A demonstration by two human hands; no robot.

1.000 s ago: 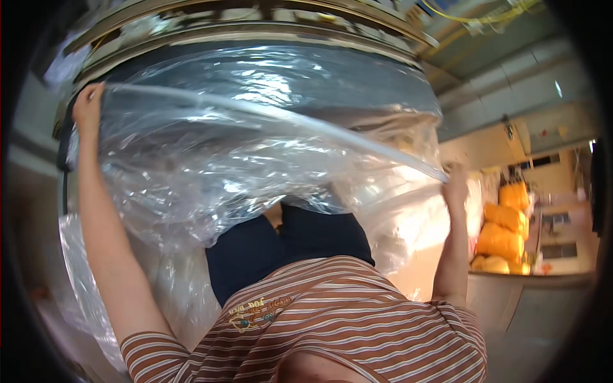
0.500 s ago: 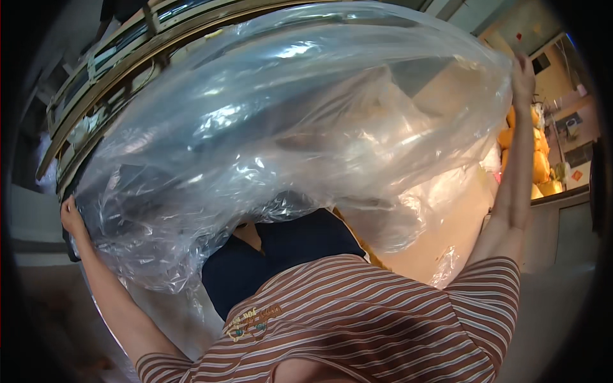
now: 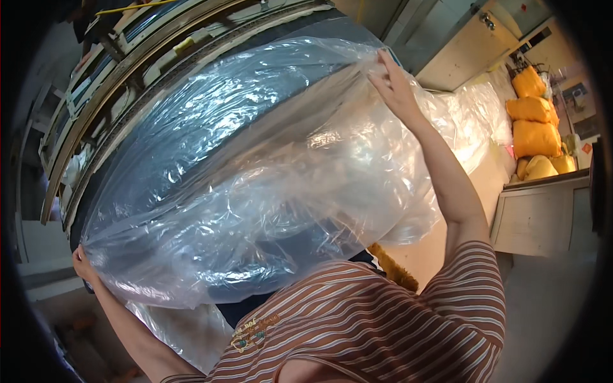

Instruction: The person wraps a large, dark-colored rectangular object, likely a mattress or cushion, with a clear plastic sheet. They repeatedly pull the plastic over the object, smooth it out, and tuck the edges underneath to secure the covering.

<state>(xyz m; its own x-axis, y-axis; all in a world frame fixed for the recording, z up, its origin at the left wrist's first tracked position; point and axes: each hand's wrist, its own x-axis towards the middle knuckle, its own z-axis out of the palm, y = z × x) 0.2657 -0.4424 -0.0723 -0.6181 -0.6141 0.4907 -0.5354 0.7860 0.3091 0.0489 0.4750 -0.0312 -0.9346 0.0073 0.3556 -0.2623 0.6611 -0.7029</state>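
Near the left edge of the work area, your left hand (image 3: 83, 265) had its fingers pinched together on a gathered edge of the clear plastic sheet (image 3: 255, 172). Farther off and to the right, your right hand (image 3: 394, 88) held another part of that edge, thumb and forefinger drawn in about the film; how tightly they pressed could not be told from this view. Between your hands the sheet spread wide and wrinkled, over a dark surface (image 3: 338, 30) on the far side and across your dark trousers (image 3: 239, 309) on the near side. To the far left ran wooden rails (image 3: 69, 167). More loose plastic (image 3: 469, 115) lay to the right, and orange bundles (image 3: 535, 138) stood well apart beyond it.

Even tension seemed to matter most: the film looked thin and slack in the middle, so a slow, matched pull with both hands was the safer choice. A broader pinch would likely have spared the edge from stretching where it bunched at your left fingers. It made sense to give the rails some room, since the film could have snagged there, and to watch the near fold at your lap.
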